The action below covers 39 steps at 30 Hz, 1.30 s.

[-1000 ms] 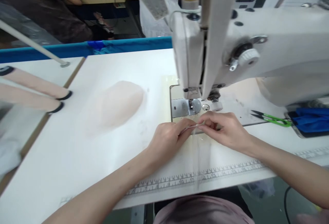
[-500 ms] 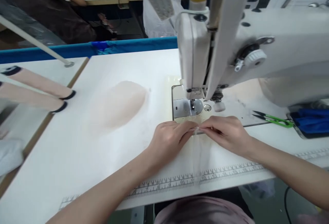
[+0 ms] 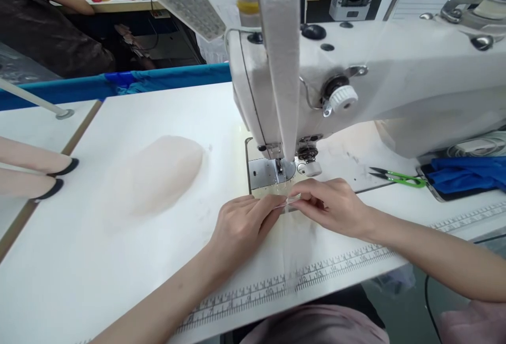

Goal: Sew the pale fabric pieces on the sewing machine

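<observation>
White tabletop [image 3: 118, 259] shows through the sheer strip [image 3: 290, 244].

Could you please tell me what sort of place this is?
Probably a sewing workshop: a sewing machine stands on the white table, green-handled snips lie beside it, and a measuring scale runs along the front edge.

There's one sewing machine [image 3: 379, 65], one snipper [image 3: 409, 180] and two pale bars [image 3: 31, 156].

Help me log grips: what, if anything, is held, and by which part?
A thin, translucent whitish strip, pinched apparently near its far end by the left hand and right hand.
</observation>
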Tool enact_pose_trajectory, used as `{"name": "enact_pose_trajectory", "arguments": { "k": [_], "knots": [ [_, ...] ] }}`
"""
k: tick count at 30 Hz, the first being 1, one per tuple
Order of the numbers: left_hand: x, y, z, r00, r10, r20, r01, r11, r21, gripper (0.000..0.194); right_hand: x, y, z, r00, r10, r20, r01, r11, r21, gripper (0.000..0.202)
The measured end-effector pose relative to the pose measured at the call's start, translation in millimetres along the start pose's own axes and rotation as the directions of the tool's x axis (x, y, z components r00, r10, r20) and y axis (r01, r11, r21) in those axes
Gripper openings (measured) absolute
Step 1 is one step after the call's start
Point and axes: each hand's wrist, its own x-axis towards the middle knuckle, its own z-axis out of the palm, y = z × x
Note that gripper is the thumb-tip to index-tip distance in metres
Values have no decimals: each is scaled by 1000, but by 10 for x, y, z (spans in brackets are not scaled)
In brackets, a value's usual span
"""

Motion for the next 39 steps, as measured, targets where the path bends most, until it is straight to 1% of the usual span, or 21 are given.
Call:
{"name": "enact_pose_trajectory", "arguments": {
  "k": [6,11,16,20,25,29,31,34,36,39],
  "knots": [
    [-6,-5,-3,1000,-8,-2,8,1000,-20,10,-2,-8,-2,1000,5,17,-5,1000,2,10],
    [-6,2,0,1000,-17,10,17,999,-31,11,17,-22,-18,999,-16,31,15,999,33,12],
    [9,9,-20,1000,1,17,0,999,-49,10,19,-20,-20,998,-40,57,40,999,-3,15],
    [20,10,-45,1000,9,-11,-10,998,-58,8,11,-8,-16,998,-50,47,51,999,-16,18],
    [24,15,-62,999,21,-49,-23,998,-55,7,6,-8,-31,997,-65,38,66,997,-30,15],
    [8,15,-59,996,80,-46,-82,995,-52,1,14,-27,-58,991,-134,-4,133,989,-61,14],
    [-5,20,-49,994,96,-44,-98,993,-60,3,14,-33,-67,982,-184,-35,180,979,-94,13],
    [-18,41,-35,999,34,-35,-37,995,-87,2,-1,-25,-72,962,-270,-47,259,951,-168,16],
    [-19,58,-34,1000,-8,-29,5,995,-103,9,-19,-8,-73,945,-326,-37,312,927,-208,21],
    [-19,71,-46,1000,22,-12,-24,993,-114,16,-47,19,-82,923,-384,-21,368,897,-245,26]
  ]
}}
